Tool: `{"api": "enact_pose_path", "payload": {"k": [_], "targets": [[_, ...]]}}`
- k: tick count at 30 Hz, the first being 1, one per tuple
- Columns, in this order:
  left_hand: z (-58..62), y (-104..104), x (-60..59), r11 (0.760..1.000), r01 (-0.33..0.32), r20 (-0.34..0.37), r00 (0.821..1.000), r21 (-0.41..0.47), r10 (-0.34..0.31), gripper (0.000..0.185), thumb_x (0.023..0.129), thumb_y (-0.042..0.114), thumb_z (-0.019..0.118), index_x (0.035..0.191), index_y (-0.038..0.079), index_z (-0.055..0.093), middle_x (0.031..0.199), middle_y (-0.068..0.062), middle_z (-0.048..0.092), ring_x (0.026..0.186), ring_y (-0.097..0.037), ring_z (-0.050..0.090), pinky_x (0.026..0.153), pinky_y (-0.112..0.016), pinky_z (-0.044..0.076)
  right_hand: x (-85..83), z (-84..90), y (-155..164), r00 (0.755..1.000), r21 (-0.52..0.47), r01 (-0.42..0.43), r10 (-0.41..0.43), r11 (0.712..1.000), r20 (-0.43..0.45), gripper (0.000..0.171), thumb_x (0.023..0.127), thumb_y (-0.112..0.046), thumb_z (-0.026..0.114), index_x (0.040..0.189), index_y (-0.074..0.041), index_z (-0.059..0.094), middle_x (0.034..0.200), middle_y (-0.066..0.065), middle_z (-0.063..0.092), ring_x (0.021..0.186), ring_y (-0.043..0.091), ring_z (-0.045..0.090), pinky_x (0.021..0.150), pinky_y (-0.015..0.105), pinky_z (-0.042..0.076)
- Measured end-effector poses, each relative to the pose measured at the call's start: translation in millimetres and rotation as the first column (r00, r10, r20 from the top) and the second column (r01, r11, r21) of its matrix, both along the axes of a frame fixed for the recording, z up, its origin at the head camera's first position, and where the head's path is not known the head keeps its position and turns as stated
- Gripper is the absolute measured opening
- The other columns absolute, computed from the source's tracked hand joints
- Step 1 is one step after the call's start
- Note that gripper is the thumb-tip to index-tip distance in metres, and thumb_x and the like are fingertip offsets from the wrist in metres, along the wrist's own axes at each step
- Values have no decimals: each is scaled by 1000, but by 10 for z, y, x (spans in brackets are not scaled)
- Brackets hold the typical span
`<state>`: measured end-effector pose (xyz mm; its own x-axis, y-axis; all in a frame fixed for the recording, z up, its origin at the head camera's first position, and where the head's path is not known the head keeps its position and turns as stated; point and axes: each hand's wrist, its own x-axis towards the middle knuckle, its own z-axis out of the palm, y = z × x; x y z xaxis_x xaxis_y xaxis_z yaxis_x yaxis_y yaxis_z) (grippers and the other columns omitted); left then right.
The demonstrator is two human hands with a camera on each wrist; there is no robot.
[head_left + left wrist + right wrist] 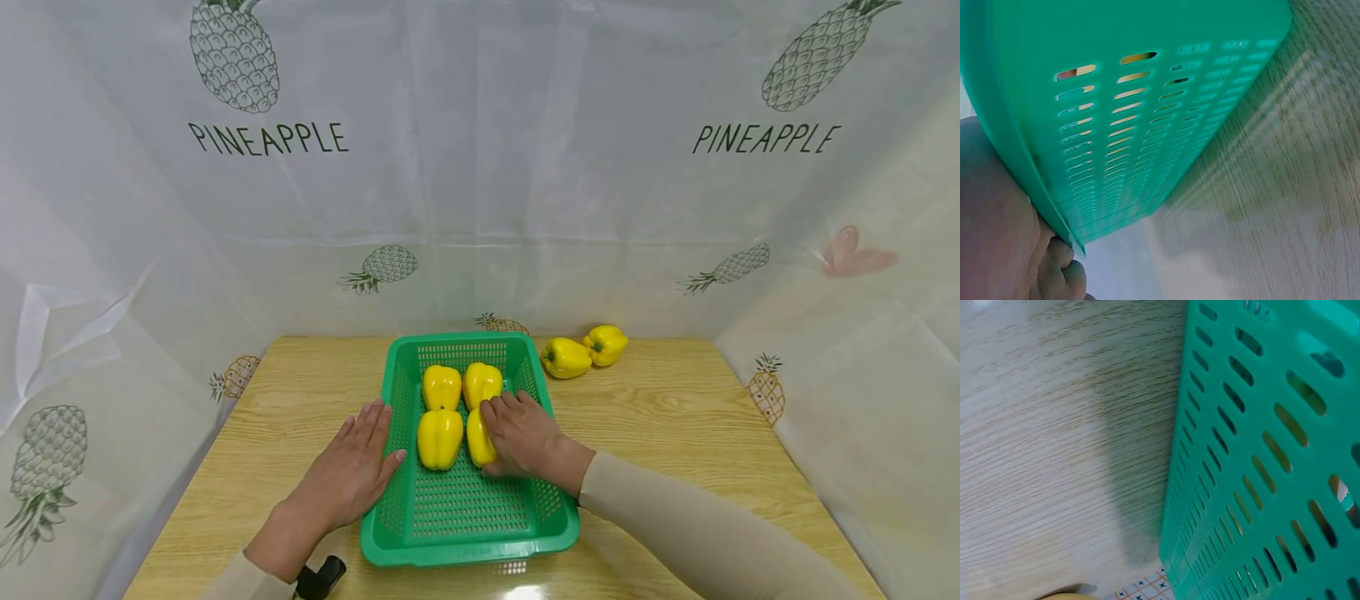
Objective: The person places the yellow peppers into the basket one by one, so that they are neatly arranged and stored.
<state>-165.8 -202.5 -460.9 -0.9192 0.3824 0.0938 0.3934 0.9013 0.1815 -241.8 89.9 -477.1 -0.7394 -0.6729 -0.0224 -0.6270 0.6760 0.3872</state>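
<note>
Four yellow peppers in a green basket near the middle of the wooden table: far-left pepper, far-right pepper, near-left pepper, and a near-right pepper half hidden under the right hand, fingers curled over it and clamped on it. Left hand flat, fingers straight and together, pressed against the basket's left rim. Two more peppers lying loose on the table, far right of the basket, touching each other. Near part of the basket floor bare. Both wrist views filled by slotted green basket wall and blurred wood grain; fingers there hard to make out. Open table on either side; draped printed sheeting closing off the left, right and far edges.
</note>
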Motion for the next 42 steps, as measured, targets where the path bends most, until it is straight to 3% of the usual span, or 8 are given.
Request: {"api": "enact_pose_path", "payload": {"k": [23, 34, 42], "targets": [[18, -1, 7, 1000, 0, 12, 1000, 4, 0, 71, 114, 39, 48, 161, -10, 30, 169, -29, 28, 158, -44, 29, 127, -62, 28, -3, -42, 4, 1000, -10, 8, -8, 1000, -30, 95, 78, -90, 65, 129, -11, 49, 109, 5, 58, 98, 23, 52, 85, 37, 47], [18, -1, 7, 1000, -3, 16, 1000, 8, 3, 70, 114, 38, 48, 162, -10, 30, 169, -29, 28, 158, -44, 28, 127, -62, 27, 11, -39, 15, 998, -21, -18, 17, 1000, -65, 102, 78, -93, 60, 136, -10, 47, 117, 6, 57, 101, 24, 52, 85, 35, 46], [11, -6, 9, 1000, -5, 18, 1000, 8, 5, 71, 113, 39, 48, 162, -9, 29, 169, -29, 28, 158, -44, 28, 127, -62, 27, 31, 84, 67, 995, -166, -79, 67, 983, -74, 106, 82, -87, 64, 145, -3, 49, 134, 12, 62, 115, 28, 58, 92, 39, 50]]}}
